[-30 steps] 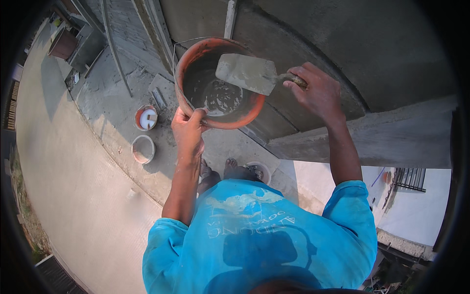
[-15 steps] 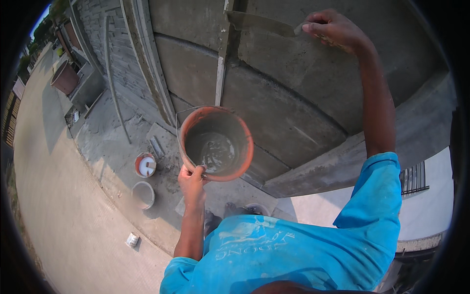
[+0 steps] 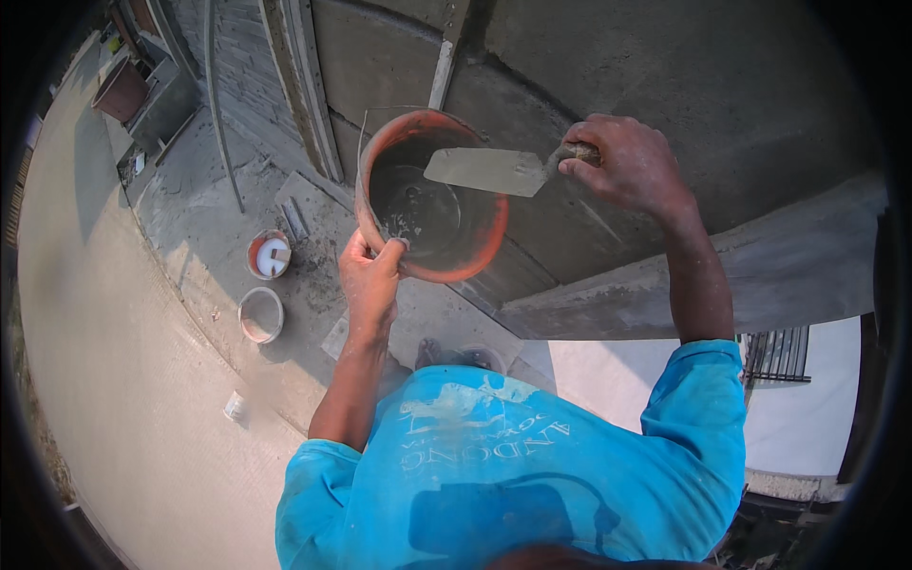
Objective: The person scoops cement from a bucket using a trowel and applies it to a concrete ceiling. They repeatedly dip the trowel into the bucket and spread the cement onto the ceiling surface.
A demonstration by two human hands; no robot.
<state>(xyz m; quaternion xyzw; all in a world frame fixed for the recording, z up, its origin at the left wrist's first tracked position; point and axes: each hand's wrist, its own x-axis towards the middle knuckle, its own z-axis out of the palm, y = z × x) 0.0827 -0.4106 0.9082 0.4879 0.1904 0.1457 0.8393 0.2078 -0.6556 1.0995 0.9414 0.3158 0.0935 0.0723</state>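
A: Pinching what with the left hand (image 3: 369,285)?

B: Clamping the near rim of an orange bucket (image 3: 486,236), with thumb over the edge and other fingers mostly hidden below. Held up just beyond that hand and a little to its right.

A: And inside?

B: Grey wet mix (image 3: 427,214) at the bottom, smeared up the inner sides too.

A: Spread or closed, the right hand (image 3: 622,171)?

B: Closed around the handle of a trowel (image 3: 486,172). Pointing blade-first from there toward the left, across the bucket's mouth as seen from above. Touching the bucket? Can't tell from this angle.

A: Beyond both hands?

B: A grey wall (image 3: 665,76) with dark grooves.

A: And left of the left hand?

B: On the ground, a small orange pail (image 3: 271,255) with white contents; near it, a pale pail (image 3: 260,315). Just beyond these, a flat rectangular tool (image 3: 294,218). Farther left and closer to the body, a small white container (image 3: 235,407).

A: Behind the hands?

B: A blue shirt (image 3: 513,446) with a pale print.
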